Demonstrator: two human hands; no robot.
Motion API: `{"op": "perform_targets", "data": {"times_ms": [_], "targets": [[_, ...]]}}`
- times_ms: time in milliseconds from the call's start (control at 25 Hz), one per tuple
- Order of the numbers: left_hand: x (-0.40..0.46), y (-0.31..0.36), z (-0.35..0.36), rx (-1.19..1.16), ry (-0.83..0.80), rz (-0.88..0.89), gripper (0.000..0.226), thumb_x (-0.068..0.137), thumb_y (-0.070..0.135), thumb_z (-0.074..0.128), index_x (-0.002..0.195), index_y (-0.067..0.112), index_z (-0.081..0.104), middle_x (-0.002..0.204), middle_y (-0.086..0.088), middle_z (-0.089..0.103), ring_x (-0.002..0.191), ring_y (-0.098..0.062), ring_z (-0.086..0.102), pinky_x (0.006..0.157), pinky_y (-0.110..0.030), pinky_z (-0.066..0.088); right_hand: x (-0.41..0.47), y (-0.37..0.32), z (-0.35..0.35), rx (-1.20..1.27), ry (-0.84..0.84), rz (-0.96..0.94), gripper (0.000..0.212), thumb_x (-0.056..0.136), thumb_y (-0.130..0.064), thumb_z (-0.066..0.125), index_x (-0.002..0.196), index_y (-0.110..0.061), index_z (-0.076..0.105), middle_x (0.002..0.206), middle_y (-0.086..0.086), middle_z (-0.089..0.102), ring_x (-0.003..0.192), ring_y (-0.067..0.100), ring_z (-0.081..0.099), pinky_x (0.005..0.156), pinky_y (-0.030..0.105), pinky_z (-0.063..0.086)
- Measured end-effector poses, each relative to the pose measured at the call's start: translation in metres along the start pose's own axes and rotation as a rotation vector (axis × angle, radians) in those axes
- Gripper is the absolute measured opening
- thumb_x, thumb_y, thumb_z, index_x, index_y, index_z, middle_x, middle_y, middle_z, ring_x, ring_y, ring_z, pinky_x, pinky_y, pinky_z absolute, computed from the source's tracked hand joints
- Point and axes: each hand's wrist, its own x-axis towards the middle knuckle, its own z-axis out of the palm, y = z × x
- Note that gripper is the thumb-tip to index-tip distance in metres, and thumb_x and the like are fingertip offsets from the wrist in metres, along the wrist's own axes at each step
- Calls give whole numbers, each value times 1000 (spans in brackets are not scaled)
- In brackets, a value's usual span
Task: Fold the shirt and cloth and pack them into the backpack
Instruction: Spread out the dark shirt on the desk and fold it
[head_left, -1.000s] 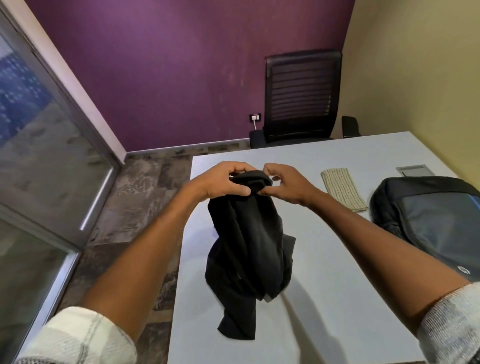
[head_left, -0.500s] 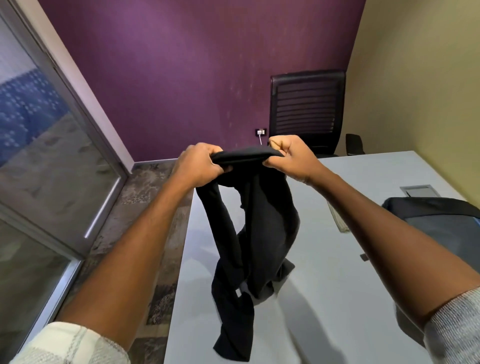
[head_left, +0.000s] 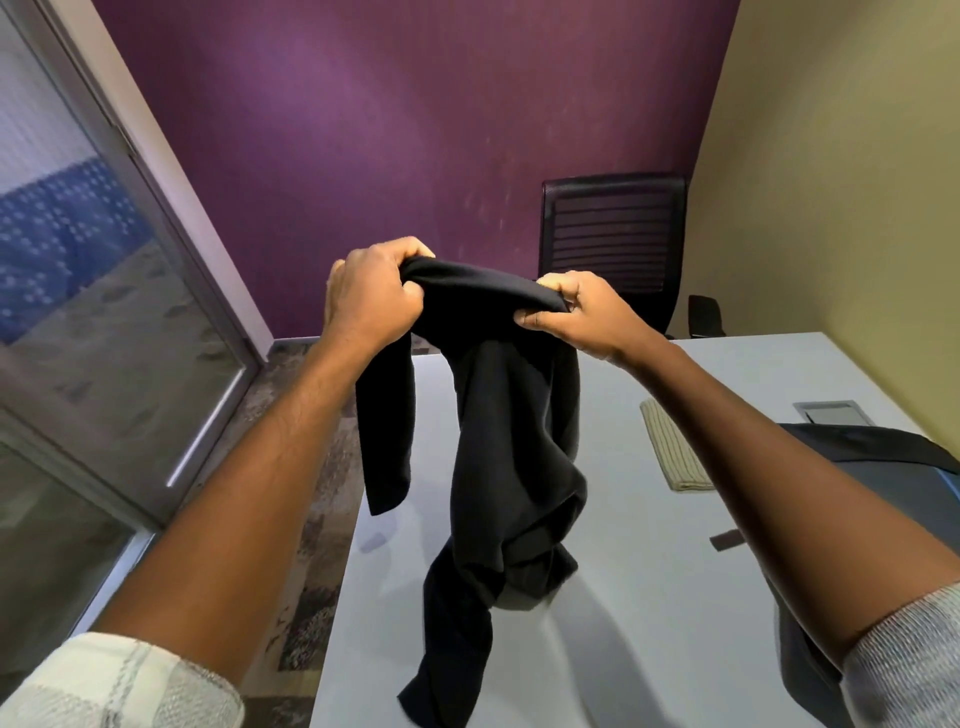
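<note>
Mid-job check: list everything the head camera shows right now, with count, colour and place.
Black fabric shirt: one, black, held up over the table by both hands, unfolded, lower end trailing near the tabletop.
Beige ribbed folded cloth: one, beige, lying flat on the table, right of the shirt.
Dark grey backpack: one, dark grey, on the table at the right edge, partly hidden by the right forearm.
White rectangular table: one, white, below the hands.
Grey cable hatch: one, grey, set in the table beyond the backpack.
Black mesh office chair: one, black, at the table's far end against the purple wall.
Left hand: one, gripping the shirt's top edge.
Right hand: one, gripping the same edge.
</note>
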Motion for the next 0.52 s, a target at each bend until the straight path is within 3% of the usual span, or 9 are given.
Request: {"op": "perform_targets", "data": {"times_ms": [160, 440, 520], "targets": [[15, 12, -4, -5, 156, 1, 44, 70, 2, 47, 99, 29, 67, 78, 11, 63, 82, -20, 59, 96, -38, 38, -6, 1, -12, 109, -85, 81, 35, 76, -24, 76, 105, -7, 66, 100, 15, 71, 96, 30, 70, 90, 53, 56], [32, 22, -10, -48, 207, -69, 49, 68, 3, 45, 101, 30, 68, 81, 13, 61, 89, -24, 63, 99, -43, 46, -39, 34, -12, -58, -167, 195, 43, 69, -48, 79, 89, -11, 69, 83, 10, 71, 78, 28, 69, 76, 44, 57], [37, 18, -11, -80, 223, -110, 52, 66, 4, 42, 102, 30, 68, 84, 7, 67, 91, -26, 64, 99, -44, 48, -49, 46, -7, -132, -157, 217, 30, 75, -38, 75, 93, -15, 67, 87, 9, 70, 82, 29, 67, 75, 43, 56]]}}
